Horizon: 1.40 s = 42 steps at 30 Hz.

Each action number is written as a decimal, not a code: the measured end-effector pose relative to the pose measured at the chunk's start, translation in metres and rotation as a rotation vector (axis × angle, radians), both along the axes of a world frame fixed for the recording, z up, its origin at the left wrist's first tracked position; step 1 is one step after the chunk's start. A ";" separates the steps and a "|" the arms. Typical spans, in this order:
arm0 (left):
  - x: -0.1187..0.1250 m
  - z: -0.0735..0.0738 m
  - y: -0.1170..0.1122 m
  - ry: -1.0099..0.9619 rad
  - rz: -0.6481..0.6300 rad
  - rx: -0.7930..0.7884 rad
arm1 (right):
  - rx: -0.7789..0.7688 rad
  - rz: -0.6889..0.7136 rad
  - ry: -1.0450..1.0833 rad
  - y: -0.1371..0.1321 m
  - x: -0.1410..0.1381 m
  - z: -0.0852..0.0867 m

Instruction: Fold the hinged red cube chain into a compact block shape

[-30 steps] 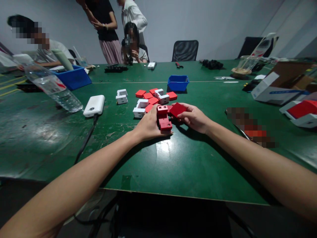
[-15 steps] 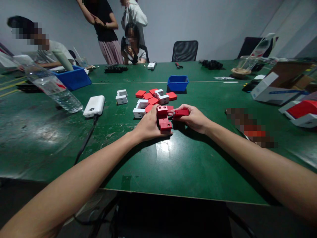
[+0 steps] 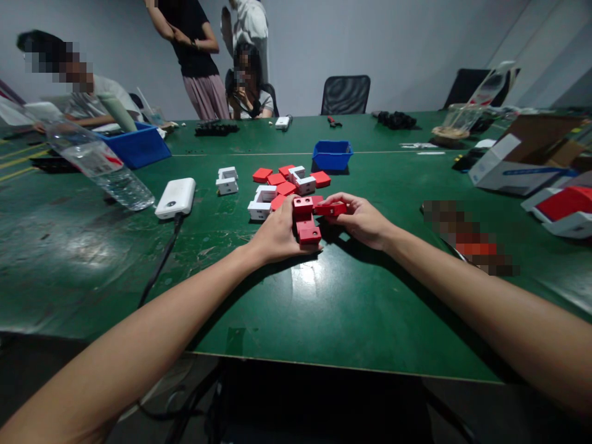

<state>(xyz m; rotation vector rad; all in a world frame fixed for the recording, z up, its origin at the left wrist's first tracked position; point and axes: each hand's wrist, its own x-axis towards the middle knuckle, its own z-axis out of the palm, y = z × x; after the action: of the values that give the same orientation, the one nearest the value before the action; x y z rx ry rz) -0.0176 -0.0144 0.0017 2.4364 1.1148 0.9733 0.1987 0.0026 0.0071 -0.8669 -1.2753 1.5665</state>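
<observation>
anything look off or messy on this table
The clear water bottle seems to lie on its side at the left of the green table, by the white power bank; no spill shows. The tabletop is scuffed around there. The red block in the left hand and red plate in the right hand look intact.
</observation>
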 end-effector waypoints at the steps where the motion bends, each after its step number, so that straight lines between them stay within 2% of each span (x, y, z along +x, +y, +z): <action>1: 0.000 0.000 0.000 0.000 0.001 -0.004 | -0.007 0.002 -0.002 0.000 0.000 0.000; 14: 0.000 0.000 0.000 -0.013 -0.006 -0.017 | 0.013 -0.027 -0.071 -0.003 -0.003 0.003; 23: 0.001 0.000 0.000 -0.010 0.003 -0.030 | 0.096 -0.008 -0.120 -0.002 0.001 -0.002; 42: 0.001 0.002 -0.003 -0.022 -0.007 -0.046 | 0.060 -0.012 -0.114 -0.002 -0.002 0.000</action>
<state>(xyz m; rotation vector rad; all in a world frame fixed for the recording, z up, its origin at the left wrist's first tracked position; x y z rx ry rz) -0.0164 -0.0171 0.0040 2.3866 1.1084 0.9591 0.1970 0.0003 0.0070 -0.9344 -1.3885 1.4797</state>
